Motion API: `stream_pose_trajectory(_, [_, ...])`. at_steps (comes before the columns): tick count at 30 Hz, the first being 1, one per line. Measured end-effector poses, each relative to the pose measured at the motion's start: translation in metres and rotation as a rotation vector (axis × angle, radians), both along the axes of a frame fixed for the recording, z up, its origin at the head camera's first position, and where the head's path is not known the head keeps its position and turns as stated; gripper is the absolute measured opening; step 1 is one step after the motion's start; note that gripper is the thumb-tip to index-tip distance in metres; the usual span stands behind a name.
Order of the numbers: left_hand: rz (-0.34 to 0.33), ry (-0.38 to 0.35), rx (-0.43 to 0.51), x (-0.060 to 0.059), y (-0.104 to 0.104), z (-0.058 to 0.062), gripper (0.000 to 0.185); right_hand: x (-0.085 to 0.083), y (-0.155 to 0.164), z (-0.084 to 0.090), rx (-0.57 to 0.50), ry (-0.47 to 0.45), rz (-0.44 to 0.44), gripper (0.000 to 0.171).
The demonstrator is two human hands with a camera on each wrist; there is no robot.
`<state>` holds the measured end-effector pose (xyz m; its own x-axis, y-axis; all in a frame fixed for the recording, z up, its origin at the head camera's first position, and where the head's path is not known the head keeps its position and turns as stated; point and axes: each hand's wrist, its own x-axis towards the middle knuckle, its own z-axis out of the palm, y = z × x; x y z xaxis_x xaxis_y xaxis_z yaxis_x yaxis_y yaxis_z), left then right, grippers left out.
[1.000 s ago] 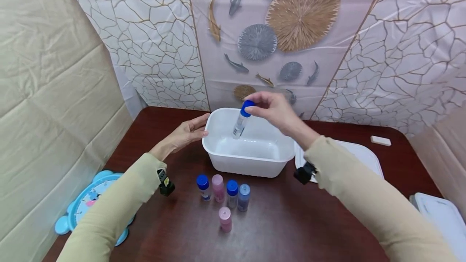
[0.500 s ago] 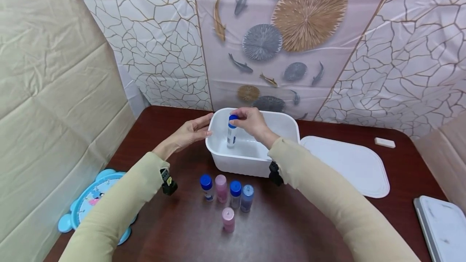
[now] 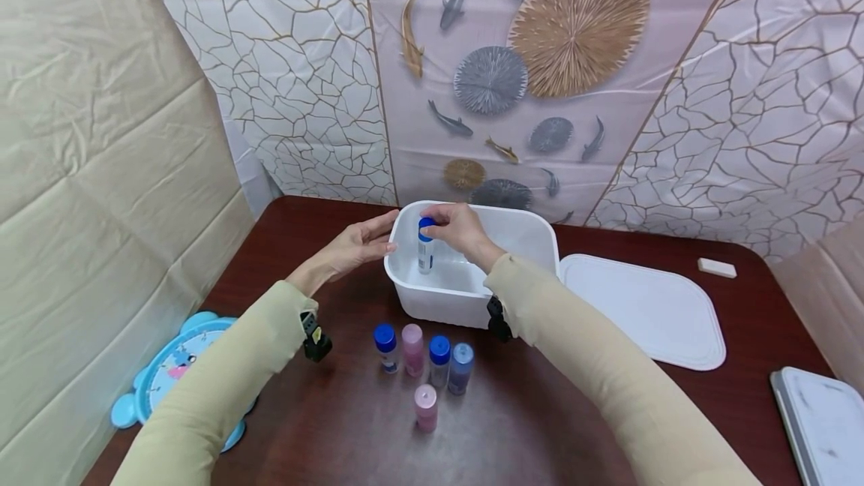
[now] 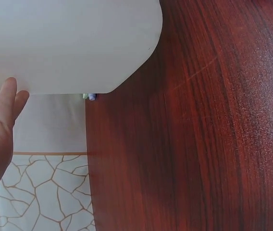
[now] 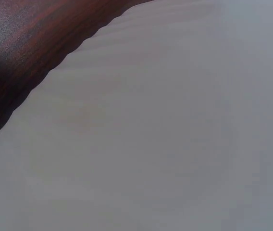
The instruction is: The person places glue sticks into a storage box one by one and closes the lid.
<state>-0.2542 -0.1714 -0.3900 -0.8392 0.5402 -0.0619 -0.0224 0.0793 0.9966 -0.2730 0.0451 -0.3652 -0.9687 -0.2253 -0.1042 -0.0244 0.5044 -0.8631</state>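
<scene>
Looking down from the head camera, we see our right hand (image 3: pixel 457 229) pinching the blue cap of a small clear bottle (image 3: pixel 425 247), fingers curled round the top. That bottle stands upright inside the white tub (image 3: pixel 472 298), close to the tub's left wall and low near its floor. Our left hand (image 3: pixel 358 244) rests with straight fingers against the outside of the tub's left rim, gripping nothing; the left wrist view shows its fingertips (image 4: pixel 4 98) flat against the white wall there. The right wrist view gives only blurred white plastic and a strip of the dark wooden table (image 3: pixel 553 426).

In front of the tub, toward us, stand four small bottles in a row (image 3: pixel 424 355), capped blue, pink, blue and pale blue, with a fifth pink-capped bottle (image 3: pixel 426 407) nearer still. To the right of the tub lies its white lid (image 3: pixel 641 313), flat on the table, just beside it
</scene>
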Motion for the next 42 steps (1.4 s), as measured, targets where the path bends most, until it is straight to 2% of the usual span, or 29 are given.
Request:
stream_pose_trajectory(14, [0.01, -0.012, -0.023, 0.001, 0.001, 0.0, 0.067, 0.002, 0.001, 0.002, -0.03, -0.073, 0.061, 0.04])
stream_pose_trajectory(19, [0.016, -0.015, -0.037, 0.003, 0.002, -0.001, 0.067, 0.008, 0.011, 0.01, -0.052, -0.038, 0.078, 0.042])
stream_pose_trajectory(22, [0.026, -0.014, -0.044, 0.003, 0.002, 0.0, 0.067, 0.016, 0.021, 0.021, -0.103, 0.022, 0.081, 0.04])
stream_pose_trajectory(26, [0.038, -0.015, -0.038, 0.002, 0.002, 0.0, 0.067, 0.037, 0.038, 0.036, -0.205, 0.109, 0.095, 0.036])
stream_pose_trajectory(30, [0.035, -0.01, -0.032, 0.002, 0.002, 0.0, 0.067, 0.075, 0.056, 0.04, -0.296, 0.152, 0.132, 0.033])
stream_pose_trajectory(36, [0.014, 0.01, -0.012, 0.001, 0.001, 0.001, 0.066, 0.124, 0.076, 0.022, -0.34, 0.134, 0.199, 0.031])
stream_pose_trajectory(42, [0.021, -0.006, -0.014, 0.001, 0.002, 0.001, 0.067, 0.151, 0.087, -0.013, -0.405, 0.099, 0.307, 0.033])
